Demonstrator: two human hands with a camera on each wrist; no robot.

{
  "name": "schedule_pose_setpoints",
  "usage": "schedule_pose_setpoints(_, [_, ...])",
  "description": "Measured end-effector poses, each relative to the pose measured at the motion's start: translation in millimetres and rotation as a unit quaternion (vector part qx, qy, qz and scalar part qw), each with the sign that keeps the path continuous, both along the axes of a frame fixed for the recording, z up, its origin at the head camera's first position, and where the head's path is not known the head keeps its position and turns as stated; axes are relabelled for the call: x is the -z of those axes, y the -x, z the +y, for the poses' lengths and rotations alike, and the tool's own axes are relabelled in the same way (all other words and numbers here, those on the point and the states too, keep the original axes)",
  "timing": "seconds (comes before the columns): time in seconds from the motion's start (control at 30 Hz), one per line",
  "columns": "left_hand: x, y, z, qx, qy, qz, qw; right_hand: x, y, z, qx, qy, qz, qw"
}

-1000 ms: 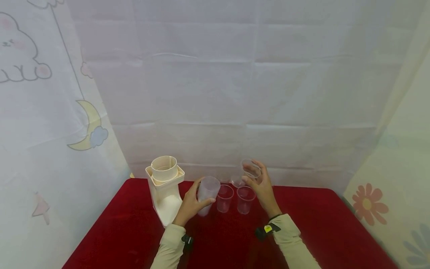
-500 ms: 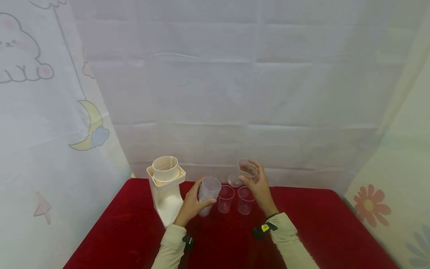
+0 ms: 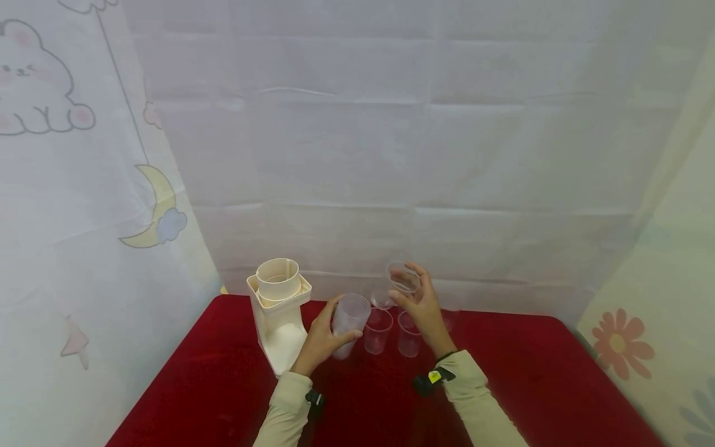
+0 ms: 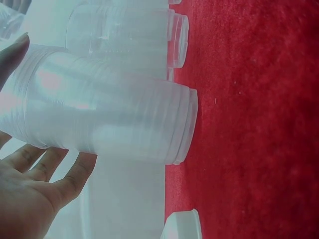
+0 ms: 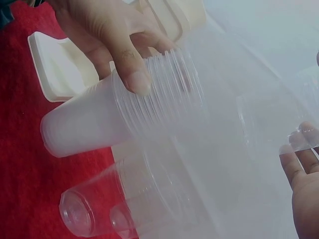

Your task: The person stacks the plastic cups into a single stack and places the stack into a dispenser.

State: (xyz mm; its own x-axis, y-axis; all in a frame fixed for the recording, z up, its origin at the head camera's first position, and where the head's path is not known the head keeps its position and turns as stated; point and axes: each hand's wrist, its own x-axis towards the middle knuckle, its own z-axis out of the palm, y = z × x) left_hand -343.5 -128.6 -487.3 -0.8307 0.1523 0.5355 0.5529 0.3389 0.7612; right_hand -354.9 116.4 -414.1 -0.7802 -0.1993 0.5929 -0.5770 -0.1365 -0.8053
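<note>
My left hand (image 3: pixel 323 338) grips a tall stack of nested clear plastic cups (image 4: pixel 109 109), fingers on one side and thumb on the other. The stack tilts just above the red table, its many rims showing in the right wrist view. My right hand (image 3: pixel 421 307) holds a single clear plastic cup (image 3: pixel 403 277) in the air, mouth toward me, beyond the front cups. Two clear cups stand upright beside the stack: a nearer-left cup (image 3: pixel 377 338) and a right cup (image 3: pixel 409 341), partly behind my right wrist. Another clear cup (image 3: pixel 382 298) shows behind them.
A cream-coloured holder (image 3: pixel 279 338) with a round collar on top stands left of my left hand. The red cloth-covered table (image 3: pixel 530 372) ends at a pale hanging sheet (image 3: pixel 335 155). A faint clear cup shape (image 3: pixel 450 313) shows right of my right hand.
My right hand has moved left with the single cup, toward the stack. My left hand keeps its grip on the stack with little movement. The head view has turned slightly left.
</note>
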Motion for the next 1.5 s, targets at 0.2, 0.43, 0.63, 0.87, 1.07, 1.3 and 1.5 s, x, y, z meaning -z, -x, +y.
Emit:
schedule_pose_setpoints(0.2, [1.0,-0.2,0.7,-0.001,-0.001,0.003,1.0000,-3.1,-1.4,-6.3,-0.021,0.007,0.007,1.000])
schedule_pose_setpoints(0.43, [1.9,0.6,1.1,0.000,0.000,0.001,1.0000,-4.7,-1.1,-12.1,-0.042,0.006,0.020,0.999])
schedule_pose_setpoints(0.63, [-2.3,-3.7,2.1,0.001,-0.005,0.005,1.0000,-5.5,-1.2,-20.3,-0.062,0.024,0.022,0.998])
schedule_pose_setpoints(0.87, [-17.1,-16.7,7.8,0.000,-0.011,0.000,0.9999,-3.2,0.5,-25.5,-0.078,0.015,0.009,0.997])
schedule_pose_setpoints(1.07, [-1.0,0.5,3.8,-0.004,-0.014,0.000,0.9999,-3.0,3.0,-30.6,-0.085,0.011,0.006,0.996])
schedule_pose_setpoints(1.3, [1.4,1.9,0.2,0.005,-0.013,-0.004,0.9999,2.2,4.1,-36.2,-0.085,0.011,0.010,0.996])
schedule_pose_setpoints(1.5, [2.0,2.5,0.3,0.001,-0.003,-0.007,1.0000,4.7,4.7,-37.9,-0.081,0.001,0.009,0.997])
